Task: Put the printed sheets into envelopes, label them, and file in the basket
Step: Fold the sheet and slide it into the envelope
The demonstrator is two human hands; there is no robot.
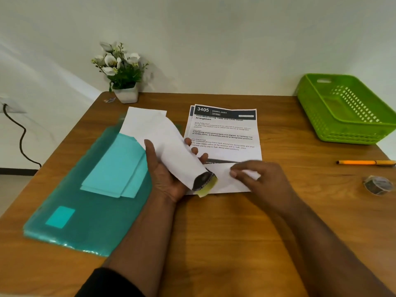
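My left hand [169, 172] grips a white envelope [169, 138] tilted up over the table, and the dark printed end of a folded sheet [204, 181] pokes out of its lower opening. My right hand [259, 179] pinches the white folded paper [225, 185] at the envelope's mouth. Printed sheets [225, 131] headed "3405 Dining Area" lie flat just behind both hands. The green basket [321, 123] stands at the far right of the table.
A teal plastic folder [85, 221] with envelopes and a label inside lies at the left. An orange pen [364, 162] and a tape roll [378, 185] lie at the right. A potted flower [122, 76] stands at the back left by the wall.
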